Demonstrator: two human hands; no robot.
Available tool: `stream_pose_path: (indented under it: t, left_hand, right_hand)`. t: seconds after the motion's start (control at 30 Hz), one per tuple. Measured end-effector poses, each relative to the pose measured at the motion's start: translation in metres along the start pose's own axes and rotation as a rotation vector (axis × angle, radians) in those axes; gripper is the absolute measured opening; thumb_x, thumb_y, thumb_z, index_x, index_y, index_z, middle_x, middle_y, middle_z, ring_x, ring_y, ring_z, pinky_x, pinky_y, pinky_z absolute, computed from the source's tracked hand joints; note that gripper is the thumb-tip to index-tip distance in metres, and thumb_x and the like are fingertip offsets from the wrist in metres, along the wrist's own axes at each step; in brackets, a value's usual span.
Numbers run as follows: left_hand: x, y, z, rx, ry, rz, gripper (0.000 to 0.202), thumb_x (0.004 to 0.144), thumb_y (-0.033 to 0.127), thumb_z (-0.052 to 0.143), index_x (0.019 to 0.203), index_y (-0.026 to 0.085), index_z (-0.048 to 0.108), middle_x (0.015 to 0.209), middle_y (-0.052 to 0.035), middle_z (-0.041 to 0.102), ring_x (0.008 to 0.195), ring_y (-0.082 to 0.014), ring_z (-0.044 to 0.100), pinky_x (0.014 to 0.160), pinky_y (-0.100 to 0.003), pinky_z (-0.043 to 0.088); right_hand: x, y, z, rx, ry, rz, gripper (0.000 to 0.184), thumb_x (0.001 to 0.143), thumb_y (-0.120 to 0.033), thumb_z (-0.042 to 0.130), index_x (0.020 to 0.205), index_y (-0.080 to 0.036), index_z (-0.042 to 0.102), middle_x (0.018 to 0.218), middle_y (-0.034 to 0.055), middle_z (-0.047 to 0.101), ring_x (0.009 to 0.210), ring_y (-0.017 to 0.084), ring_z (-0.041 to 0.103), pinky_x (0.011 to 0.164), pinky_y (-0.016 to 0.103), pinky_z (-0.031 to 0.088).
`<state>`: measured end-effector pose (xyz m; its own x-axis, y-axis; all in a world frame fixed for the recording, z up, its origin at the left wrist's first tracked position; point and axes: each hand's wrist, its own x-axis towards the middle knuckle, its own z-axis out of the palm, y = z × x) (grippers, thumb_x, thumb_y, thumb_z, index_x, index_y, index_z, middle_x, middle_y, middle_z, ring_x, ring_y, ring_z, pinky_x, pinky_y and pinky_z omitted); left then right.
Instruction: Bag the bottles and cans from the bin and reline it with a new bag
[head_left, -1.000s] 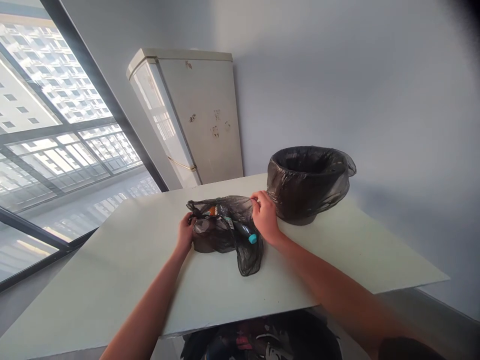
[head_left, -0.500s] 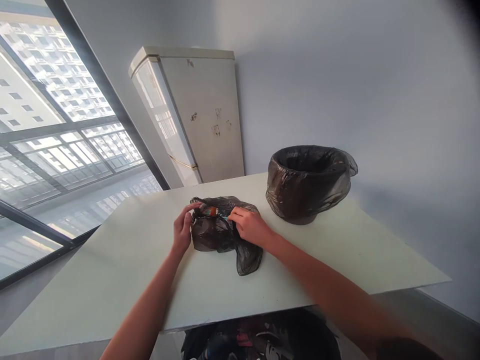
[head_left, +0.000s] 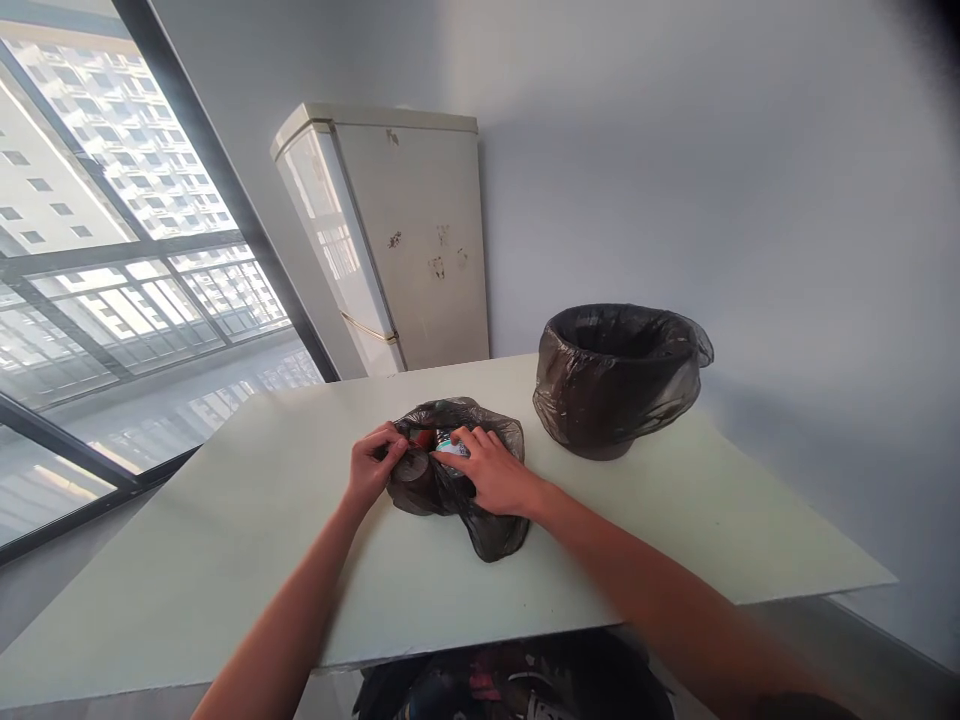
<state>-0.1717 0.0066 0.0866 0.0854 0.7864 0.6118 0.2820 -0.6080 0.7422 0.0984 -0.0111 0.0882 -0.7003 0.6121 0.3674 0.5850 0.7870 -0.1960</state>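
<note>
A crumpled black plastic bag (head_left: 491,535) lies on the pale table with its mouth open and several items in it. My left hand (head_left: 373,462) pinches the bag's rim at its left side. A round-ended shape bulges under the thin plastic beside it. My right hand (head_left: 495,472) reaches into the mouth, thumb and fingers around an item with a white and teal label (head_left: 451,450). Its lower part is hidden by the bag and my hand. Something red (head_left: 425,440) shows between the two hands, too covered to name.
A bin lined with a black bag (head_left: 611,400) stands at the table's back right. The table (head_left: 247,540) has a near edge close to my body. Beyond it are an old white fridge (head_left: 420,250), a wall and a large window (head_left: 135,250) on the left.
The bag's mouth is wider. My left hand has closed on its rim, and my right hand has moved from the bag's right edge onto the labelled item. The view has shifted slightly.
</note>
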Motion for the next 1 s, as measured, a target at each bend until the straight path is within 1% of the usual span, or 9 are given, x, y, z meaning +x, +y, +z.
stream_pose_path:
  t: [0.13, 0.33, 0.43, 0.5, 0.57, 0.63, 0.73, 0.83, 1.0]
  left_hand:
    - [0.001, -0.002, -0.001, -0.182, -0.041, -0.042, 0.043, 0.093, 0.053, 0.077, 0.068, 0.019, 0.07, 0.069, -0.0048, 0.057, 0.071, -0.0183, 0.048, 0.067, -0.032, 0.037]
    - [-0.001, -0.007, -0.006, -0.299, -0.071, -0.074, 0.065, 0.091, 0.069, 0.069, 0.055, 0.018, 0.052, 0.06, -0.0025, 0.043, 0.067, -0.017, 0.042, 0.066, -0.032, 0.034]
    - [-0.003, -0.012, -0.008, -0.286, -0.065, -0.105, 0.058, 0.092, 0.062, 0.073, 0.059, 0.017, 0.057, 0.061, -0.0027, 0.048, 0.064, -0.0146, 0.041, 0.062, -0.029, 0.03]
    - [-0.004, -0.014, -0.009, -0.273, -0.051, -0.124, 0.05, 0.092, 0.056, 0.076, 0.065, 0.016, 0.062, 0.064, -0.0023, 0.052, 0.061, -0.0128, 0.04, 0.058, -0.027, 0.026]
    - [-0.005, -0.013, -0.008, -0.252, -0.051, -0.139, 0.039, 0.09, 0.049, 0.081, 0.074, 0.017, 0.068, 0.063, 0.0003, 0.049, 0.058, -0.0108, 0.037, 0.056, -0.026, 0.023]
    - [-0.005, -0.01, -0.007, -0.223, -0.071, -0.142, 0.026, 0.087, 0.042, 0.085, 0.09, 0.018, 0.074, 0.061, 0.0045, 0.041, 0.057, -0.0093, 0.032, 0.055, -0.024, 0.022]
    - [-0.005, -0.006, -0.006, -0.188, -0.125, -0.127, 0.031, 0.087, 0.036, 0.086, 0.112, 0.021, 0.076, 0.063, 0.0073, 0.034, 0.056, -0.0084, 0.028, 0.056, -0.023, 0.022]
    - [-0.005, -0.004, -0.006, -0.171, -0.149, -0.113, 0.027, 0.089, 0.037, 0.084, 0.108, 0.02, 0.077, 0.064, 0.0065, 0.034, 0.057, -0.0085, 0.029, 0.056, -0.023, 0.022]
    - [-0.005, -0.004, -0.007, -0.153, -0.138, -0.107, 0.025, 0.089, 0.039, 0.083, 0.103, 0.019, 0.076, 0.063, 0.0061, 0.036, 0.057, -0.0089, 0.03, 0.055, -0.024, 0.022]
  right_hand:
    - [-0.002, 0.003, -0.004, -0.034, -0.101, 0.022, 0.068, 0.083, -0.024, 0.084, 0.147, -0.029, 0.063, 0.161, 0.0201, 0.041, 0.118, 0.036, 0.062, 0.107, 0.058, 0.044]
    - [-0.001, 0.004, -0.014, 0.02, -0.192, 0.004, 0.052, 0.091, -0.017, 0.071, 0.142, -0.024, 0.065, 0.171, 0.0193, 0.035, 0.111, 0.032, 0.071, 0.108, 0.056, 0.043]
    - [0.001, 0.003, -0.015, 0.147, -0.076, 0.077, 0.033, 0.109, -0.033, 0.053, 0.139, -0.029, 0.067, 0.166, 0.0132, 0.044, 0.116, 0.028, 0.069, 0.109, 0.054, 0.043]
    - [0.002, 0.003, -0.015, 0.251, 0.023, 0.163, 0.033, 0.113, -0.043, 0.046, 0.135, -0.031, 0.068, 0.16, 0.0106, 0.049, 0.118, 0.027, 0.067, 0.11, 0.054, 0.044]
    - [0.003, 0.004, -0.015, 0.343, 0.099, 0.237, 0.031, 0.105, -0.048, 0.061, 0.131, -0.032, 0.068, 0.157, 0.0093, 0.048, 0.122, 0.028, 0.066, 0.112, 0.054, 0.045]
    - [0.003, 0.006, -0.013, 0.442, 0.171, 0.274, 0.041, 0.092, -0.044, 0.078, 0.13, -0.032, 0.067, 0.159, 0.0083, 0.045, 0.129, 0.029, 0.063, 0.114, 0.052, 0.046]
    - [0.004, 0.009, -0.011, 0.595, 0.278, 0.279, 0.055, 0.08, -0.037, 0.087, 0.13, -0.031, 0.066, 0.16, 0.0084, 0.041, 0.143, 0.03, 0.054, 0.12, 0.046, 0.044]
    - [0.007, 0.01, -0.012, 0.731, 0.353, 0.281, 0.056, 0.081, -0.044, 0.086, 0.132, -0.03, 0.066, 0.153, 0.009, 0.048, 0.146, 0.031, 0.05, 0.124, 0.046, 0.04]
    - [0.009, 0.014, -0.018, 0.889, 0.47, 0.351, 0.048, 0.085, -0.048, 0.082, 0.127, -0.029, 0.069, 0.132, 0.0054, 0.064, 0.123, 0.028, 0.063, 0.114, 0.047, 0.049]
